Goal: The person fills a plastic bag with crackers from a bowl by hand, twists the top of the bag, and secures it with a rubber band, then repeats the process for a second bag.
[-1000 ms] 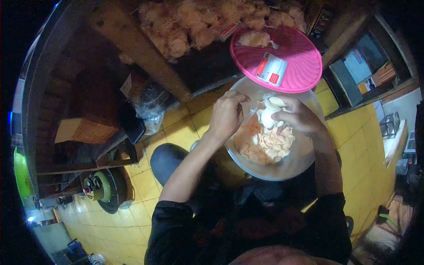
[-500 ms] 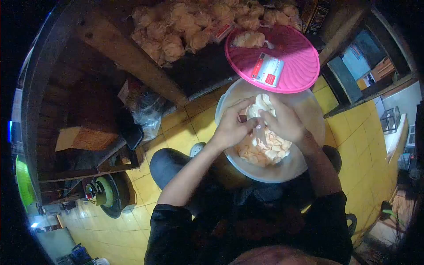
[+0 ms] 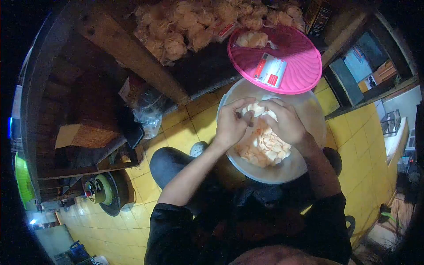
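Observation:
A large whitish tub (image 3: 309, 128) stands between my knees, with a heap of pale, thin chips (image 3: 265, 148) inside. Over the heap, my left hand (image 3: 234, 123) has its fingers curled around the left side of a small pale bunch of chips (image 3: 256, 108). From the right, my right hand (image 3: 285, 121) wraps over the same bunch, its fingers bent. A thin clear bag may be around the bunch, but this is too small to tell. The pink lid (image 3: 300, 66) lies over the tub's far edge, carrying a filled bag (image 3: 251, 39) and a red-and-white packet (image 3: 270, 70).
Many filled bags (image 3: 185, 26) are piled on a dark shelf beyond the tub. A wooden post (image 3: 132, 53) and a cardboard box (image 3: 84, 134) stand at the left. A green gas cylinder (image 3: 104, 190) is at the lower left. Yellow tiles (image 3: 362, 154) cover the floor.
My hands have shifted slightly and closed in over the bunch. The clear film that hung below my fingers is no longer visible. The view has moved slightly.

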`<state>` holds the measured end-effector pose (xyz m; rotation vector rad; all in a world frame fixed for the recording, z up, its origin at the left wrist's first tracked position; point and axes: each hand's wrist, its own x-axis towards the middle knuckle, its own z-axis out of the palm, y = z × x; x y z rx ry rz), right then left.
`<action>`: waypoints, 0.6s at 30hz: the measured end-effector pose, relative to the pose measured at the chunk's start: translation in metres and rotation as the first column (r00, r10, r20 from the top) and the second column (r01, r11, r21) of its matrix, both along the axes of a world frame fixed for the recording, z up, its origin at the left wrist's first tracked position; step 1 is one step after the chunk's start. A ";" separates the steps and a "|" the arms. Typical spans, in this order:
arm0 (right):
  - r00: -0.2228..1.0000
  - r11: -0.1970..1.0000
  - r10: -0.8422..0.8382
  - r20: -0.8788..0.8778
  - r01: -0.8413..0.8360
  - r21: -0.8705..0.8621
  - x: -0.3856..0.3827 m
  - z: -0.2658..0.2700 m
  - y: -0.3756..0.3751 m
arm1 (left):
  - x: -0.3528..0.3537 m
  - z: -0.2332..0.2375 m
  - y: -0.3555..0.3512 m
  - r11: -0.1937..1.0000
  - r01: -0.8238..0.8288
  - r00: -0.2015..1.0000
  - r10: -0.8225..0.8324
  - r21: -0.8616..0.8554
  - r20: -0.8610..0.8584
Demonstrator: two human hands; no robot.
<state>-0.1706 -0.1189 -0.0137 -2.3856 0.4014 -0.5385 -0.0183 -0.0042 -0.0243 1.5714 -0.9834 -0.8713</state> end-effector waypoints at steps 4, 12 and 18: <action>0.999 0.999 0.039 0.004 -0.039 0.024 0.001 0.007 0.000 | 0.003 -0.006 -0.001 0.999 -0.016 0.934 0.004 0.032 0.356; 0.993 0.994 0.064 -0.099 -0.072 -0.078 0.001 -0.010 0.005 | -0.010 -0.001 0.000 0.993 0.117 0.958 -0.118 -0.019 -0.260; 0.996 0.803 0.007 -0.093 0.050 0.594 0.001 -0.010 -0.002 | -0.006 -0.017 -0.001 0.985 0.171 0.979 -0.168 0.015 -0.112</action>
